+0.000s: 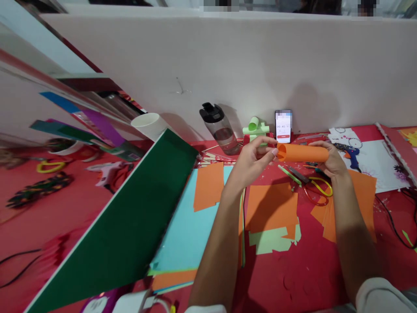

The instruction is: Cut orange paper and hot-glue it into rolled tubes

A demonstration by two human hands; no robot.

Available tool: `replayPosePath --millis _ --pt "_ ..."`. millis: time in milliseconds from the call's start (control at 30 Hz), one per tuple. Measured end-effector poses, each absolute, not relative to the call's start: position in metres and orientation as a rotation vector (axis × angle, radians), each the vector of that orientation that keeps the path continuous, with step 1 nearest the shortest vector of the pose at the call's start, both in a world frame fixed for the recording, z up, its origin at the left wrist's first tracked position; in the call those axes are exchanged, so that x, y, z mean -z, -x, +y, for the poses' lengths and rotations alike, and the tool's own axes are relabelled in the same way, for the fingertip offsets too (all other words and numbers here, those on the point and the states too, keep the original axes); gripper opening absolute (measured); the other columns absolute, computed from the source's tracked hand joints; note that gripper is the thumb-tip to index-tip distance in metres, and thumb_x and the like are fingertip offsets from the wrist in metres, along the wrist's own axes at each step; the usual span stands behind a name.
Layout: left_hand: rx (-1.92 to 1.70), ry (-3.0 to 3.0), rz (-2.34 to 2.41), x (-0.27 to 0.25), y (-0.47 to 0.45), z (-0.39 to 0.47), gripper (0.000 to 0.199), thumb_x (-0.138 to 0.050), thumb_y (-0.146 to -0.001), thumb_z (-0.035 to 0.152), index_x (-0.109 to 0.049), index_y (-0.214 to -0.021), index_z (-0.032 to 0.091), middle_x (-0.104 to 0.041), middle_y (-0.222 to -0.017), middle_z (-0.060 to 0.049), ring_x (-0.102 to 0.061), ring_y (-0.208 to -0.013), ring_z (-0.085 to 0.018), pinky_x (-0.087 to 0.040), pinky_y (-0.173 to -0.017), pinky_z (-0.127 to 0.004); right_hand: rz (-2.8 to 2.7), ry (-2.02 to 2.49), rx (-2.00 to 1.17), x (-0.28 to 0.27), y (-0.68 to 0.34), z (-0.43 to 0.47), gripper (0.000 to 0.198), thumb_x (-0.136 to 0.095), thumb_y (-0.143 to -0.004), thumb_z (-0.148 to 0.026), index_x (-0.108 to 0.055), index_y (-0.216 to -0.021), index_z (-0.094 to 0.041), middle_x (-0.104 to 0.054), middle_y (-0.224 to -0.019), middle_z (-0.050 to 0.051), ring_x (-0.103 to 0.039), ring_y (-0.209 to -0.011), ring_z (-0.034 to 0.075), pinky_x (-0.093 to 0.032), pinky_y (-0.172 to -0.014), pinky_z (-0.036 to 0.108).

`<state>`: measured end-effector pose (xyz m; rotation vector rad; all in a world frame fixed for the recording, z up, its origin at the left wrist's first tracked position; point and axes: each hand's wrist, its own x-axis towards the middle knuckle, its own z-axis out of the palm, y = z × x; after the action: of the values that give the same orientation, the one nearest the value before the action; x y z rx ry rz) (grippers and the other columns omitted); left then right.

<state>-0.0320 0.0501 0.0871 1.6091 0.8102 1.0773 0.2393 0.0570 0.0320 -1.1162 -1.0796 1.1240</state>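
An orange paper tube (pixel 302 153) is held level above the red table. At its left end, the thumb and fingers of my left hand (pixel 256 158) are closed on the rim of the opening. My right hand (pixel 332 160) is closed around the tube's right end, which it partly hides. Below the tube lie scissors (pixel 321 187) with yellow and red handles, beside a light green cutter-like tool (pixel 289 175). Orange paper sheets (pixel 272 206) lie under my hands on light green paper scraps (pixel 270 241).
A green board (pixel 130 226) leans across the left, next to light blue sheets (pixel 185 230). Along the wall stand a water bottle (pixel 223 132), light green paper tubes (pixel 256 127) and a phone (pixel 283 126) showing a timer. A blue glue gun (pixel 352 156) lies at right.
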Motion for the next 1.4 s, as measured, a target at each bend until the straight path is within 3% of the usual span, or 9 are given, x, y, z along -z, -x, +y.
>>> replayPosePath --millis 167,367,533,700,1000,1400 --pt "-1.101 -1.709 0.849 -0.087 0.036 0.049 0.016 -0.061 -0.099 0.031 -0.064 -0.109 0.020 -0.071 -0.080 -0.001 -0.071 -0.072 -0.013 -0.062 -0.072 -0.026 -1.204 1.132 -1.069 -0.032 -0.239 0.057 0.026 -0.083 -0.067 -0.041 -0.075 -0.086 -0.024 -0.078 -0.093 0.005 -0.072 -0.084 0.023 -0.054 -0.063 0.029" --pt "-1.055 -1.897 0.828 -0.083 0.045 0.053 0.015 -0.058 -0.098 0.024 -0.071 -0.105 0.019 -0.073 -0.100 -0.006 -0.071 -0.079 -0.013 -0.062 -0.076 -0.027 -1.123 1.100 -1.162 -0.035 -0.234 0.056 0.024 -0.087 -0.061 -0.032 -0.077 -0.081 -0.023 -0.078 -0.091 0.004 -0.072 -0.080 0.021 -0.054 -0.063 0.029" --pt "-1.080 -1.771 0.829 -0.084 0.044 0.055 0.014 -0.062 -0.096 0.031 -0.067 -0.100 0.019 -0.073 -0.088 -0.004 -0.071 -0.074 -0.013 -0.060 -0.071 -0.027 -1.066 1.120 -1.163 -0.039 -0.232 0.054 0.024 -0.086 -0.060 -0.029 -0.078 -0.082 -0.024 -0.078 -0.088 0.002 -0.069 -0.072 0.017 -0.053 -0.059 0.026" --pt "-1.068 -1.584 0.830 -0.086 0.044 0.054 0.021 -0.069 -0.093 0.036 -0.063 -0.105 0.019 -0.071 -0.080 -0.002 -0.070 -0.070 -0.014 -0.058 -0.069 -0.028 -1.083 1.142 -1.150 -0.042 -0.232 0.054 0.024 -0.087 -0.060 -0.031 -0.078 -0.081 -0.026 -0.079 -0.093 0.003 -0.070 -0.075 0.020 -0.055 -0.059 0.029" --pt "-0.971 -1.649 0.980 -0.084 0.036 0.057 0.016 -0.064 -0.085 0.029 -0.064 -0.074 0.017 -0.067 -0.067 -0.001 -0.065 -0.065 -0.014 -0.053 -0.065 -0.028 -1.120 1.157 -1.140 -0.042 -0.231 0.054 0.026 -0.087 -0.058 -0.026 -0.078 -0.082 -0.026 -0.079 -0.090 0.002 -0.069 -0.071 0.018 -0.053 -0.057 0.027" --pt "-0.942 -1.695 0.965 -0.084 0.037 0.056 0.028 -0.060 -0.088 0.035 -0.063 -0.067 0.017 -0.064 -0.062 0.000 -0.060 -0.060 -0.012 -0.050 -0.062 -0.025 -1.052 1.145 -1.262 -0.032 -0.231 0.057 0.030 -0.088 -0.056 -0.026 -0.077 -0.084 -0.022 -0.078 -0.084 0.002 -0.068 -0.065 0.016 -0.053 -0.056 0.025"
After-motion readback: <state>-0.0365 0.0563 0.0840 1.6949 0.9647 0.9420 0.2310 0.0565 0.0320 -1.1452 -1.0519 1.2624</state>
